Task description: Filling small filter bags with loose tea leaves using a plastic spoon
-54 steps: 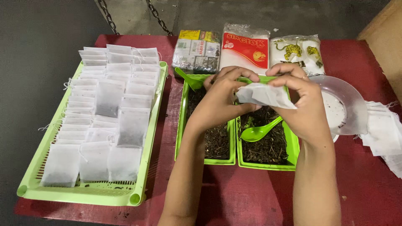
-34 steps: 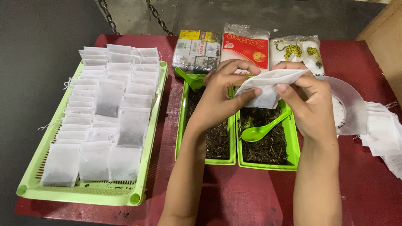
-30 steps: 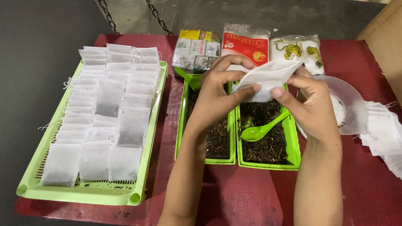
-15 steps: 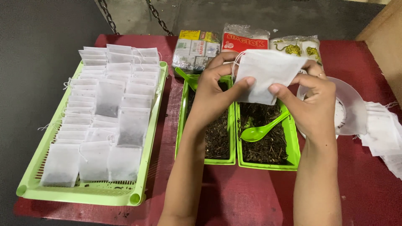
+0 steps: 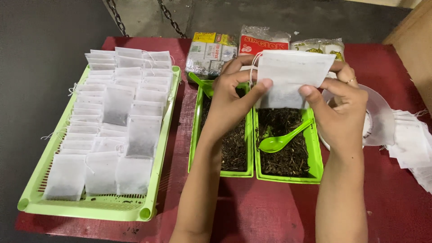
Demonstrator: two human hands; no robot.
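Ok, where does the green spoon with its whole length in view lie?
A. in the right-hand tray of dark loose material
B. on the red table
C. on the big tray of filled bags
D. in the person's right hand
A: the green spoon rests on the dark loose material inside the right-hand green tray, below the white bag held in both hands.

Table (image 5: pixel 270 211): wide tray (image 5: pixel 164 135) at the left, filled bags (image 5: pixel 114 121) lying in rows on it. Two narrow trays (image 5: pixel 249 173) side by side at the middle, loose leaves (image 5: pixel 234 148) in each; one spoon (image 5: pixel 281 139) lies in the right tray, another spoon (image 5: pixel 200 83) at the far end of the left one. Three packets (image 5: pixel 213 49) in a row behind the narrow trays. Bowl (image 5: pixel 380 117) to their right. Stack of empty bags (image 5: pixel 411 144) at the right edge. One bag (image 5: pixel 290 76) held between left hand (image 5: pixel 231 101) and right hand (image 5: pixel 344 108), above the far ends of the narrow trays.
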